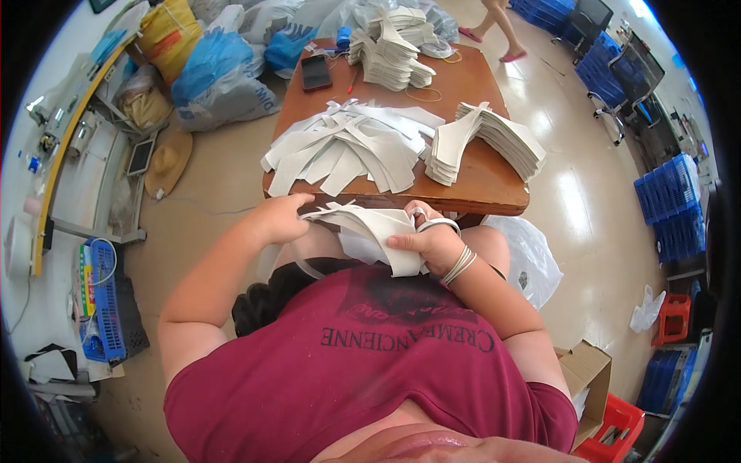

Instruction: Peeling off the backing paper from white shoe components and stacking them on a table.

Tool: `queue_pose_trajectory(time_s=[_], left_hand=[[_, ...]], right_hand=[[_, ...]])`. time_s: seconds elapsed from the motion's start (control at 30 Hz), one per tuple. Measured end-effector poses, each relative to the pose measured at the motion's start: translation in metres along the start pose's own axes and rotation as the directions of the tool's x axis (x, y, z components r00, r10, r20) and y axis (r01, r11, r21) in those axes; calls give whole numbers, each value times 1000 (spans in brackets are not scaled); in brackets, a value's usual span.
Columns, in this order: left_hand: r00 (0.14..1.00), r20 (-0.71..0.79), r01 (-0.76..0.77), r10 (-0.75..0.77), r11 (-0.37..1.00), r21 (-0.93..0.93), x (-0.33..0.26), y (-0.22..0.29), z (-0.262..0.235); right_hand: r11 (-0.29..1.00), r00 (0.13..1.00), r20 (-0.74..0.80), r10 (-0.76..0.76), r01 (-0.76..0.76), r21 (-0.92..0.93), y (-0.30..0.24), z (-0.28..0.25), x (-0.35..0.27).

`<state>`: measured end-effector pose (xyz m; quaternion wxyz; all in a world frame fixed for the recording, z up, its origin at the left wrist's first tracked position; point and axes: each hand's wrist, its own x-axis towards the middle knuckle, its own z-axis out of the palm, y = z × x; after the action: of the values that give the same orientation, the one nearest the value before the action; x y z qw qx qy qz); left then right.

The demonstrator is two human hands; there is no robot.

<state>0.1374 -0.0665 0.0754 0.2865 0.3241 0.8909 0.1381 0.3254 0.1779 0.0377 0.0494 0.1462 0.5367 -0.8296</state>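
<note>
My left hand point(279, 218) and my right hand point(426, 241) both grip a small bundle of white curved cut pieces point(370, 229) held over my lap, just in front of the brown wooden table point(486, 185). The right hand wraps the bundle's right end and has white bands on its wrist; a white band point(438, 224) loops by its fingers. Loose white cut pieces point(347, 147) lie spread on the table's near left. A fanned stack of the same pieces point(486, 139) sits at the near right, and more stacks point(394, 50) stand at the far edge.
A black phone point(316, 72) lies on the table's far left. Filled plastic bags point(220, 73) pile up behind and left of the table. A blue crate point(108, 305) sits at my left, blue crates point(671, 208) and a red stool point(673, 316) at my right. Another person's legs point(498, 27) walk at the back.
</note>
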Motion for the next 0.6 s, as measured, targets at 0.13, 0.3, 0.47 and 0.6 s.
queue_pose_trajectory(time_s=[0.13, 0.3, 0.47, 0.6], left_hand=[[973, 125, -27, 192, 639, -769, -12, -6, 0], [927, 93, 47, 364, 133, -990, -17, -22, 10], [908, 3, -25, 420, 61, -998, -23, -31, 0], [892, -56, -139, 448, 153, -978, -20, -42, -9]], right_hand=[[995, 995, -26, 97, -96, 31, -8, 5, 0], [978, 994, -63, 92, -79, 194, -2, 3, 7], [986, 989, -102, 106, -91, 142, -6, 2, 7], [979, 999, 1, 32, -32, 201, 6, -14, 9]])
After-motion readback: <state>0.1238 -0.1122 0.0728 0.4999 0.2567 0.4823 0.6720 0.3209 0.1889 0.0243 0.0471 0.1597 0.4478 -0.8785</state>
